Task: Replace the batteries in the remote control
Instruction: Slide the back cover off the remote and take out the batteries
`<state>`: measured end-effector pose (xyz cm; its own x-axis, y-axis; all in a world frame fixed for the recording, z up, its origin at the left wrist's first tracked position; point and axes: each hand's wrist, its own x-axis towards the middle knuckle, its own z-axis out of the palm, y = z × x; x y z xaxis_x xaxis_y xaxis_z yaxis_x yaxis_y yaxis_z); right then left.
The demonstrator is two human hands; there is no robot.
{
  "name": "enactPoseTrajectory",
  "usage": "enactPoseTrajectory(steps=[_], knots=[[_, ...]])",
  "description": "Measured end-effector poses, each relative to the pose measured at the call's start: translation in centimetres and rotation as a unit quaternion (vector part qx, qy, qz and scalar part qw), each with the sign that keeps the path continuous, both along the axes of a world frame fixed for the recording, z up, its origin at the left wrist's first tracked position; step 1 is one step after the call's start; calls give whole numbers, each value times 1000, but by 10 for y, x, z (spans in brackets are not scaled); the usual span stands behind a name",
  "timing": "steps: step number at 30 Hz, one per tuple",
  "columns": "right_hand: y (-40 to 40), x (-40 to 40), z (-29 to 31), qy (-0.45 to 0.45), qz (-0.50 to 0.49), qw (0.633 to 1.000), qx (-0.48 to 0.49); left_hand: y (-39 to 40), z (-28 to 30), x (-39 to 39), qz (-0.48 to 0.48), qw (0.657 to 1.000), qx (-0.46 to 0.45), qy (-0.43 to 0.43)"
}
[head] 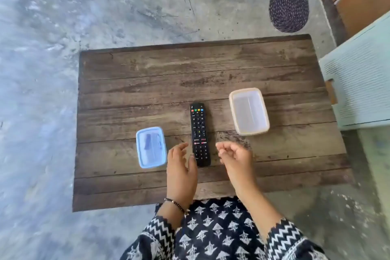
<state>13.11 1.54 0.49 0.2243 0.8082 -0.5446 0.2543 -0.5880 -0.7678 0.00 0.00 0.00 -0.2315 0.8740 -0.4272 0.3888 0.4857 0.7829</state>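
Note:
A black remote control point(199, 133) lies buttons up in the middle of a low wooden table point(147, 82). My left hand point(181, 167) hovers just left of the remote's near end, fingers apart and holding nothing. On the other side of that near end is my right hand point(234, 154), its fingers loosely curled and nothing visible in them. A blue plastic box point(150, 146) to the left holds small bluish items that look like batteries. A clear box with a beige rim point(249, 111) sits to the right and looks empty.
The table stands on a grey concrete floor. A round dark woven mat point(288, 9) lies beyond the far right corner. A pale green slatted piece of furniture point(358, 82) stands close to the right edge. My patterned clothing point(215, 230) fills the bottom of the view.

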Motion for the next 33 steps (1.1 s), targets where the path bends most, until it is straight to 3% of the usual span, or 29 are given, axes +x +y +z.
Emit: enactPoseTrajectory(steps=[6,16,20,23,33], knots=[[10,-18,-60,45,27,998,42,11,-58,-6,52,994,46,-81],[-5,-15,-87,152,-12,978,139,-2,-88,3,61,986,140,-64],[-11,-14,-87,157,-9,976,152,-8,-94,8,75,983,139,-90],[-28,-15,-79,141,4,971,193,-23,-92,6,88,975,132,-156],[-83,-21,-61,67,135,947,285,-68,-84,1,35,947,165,-275]])
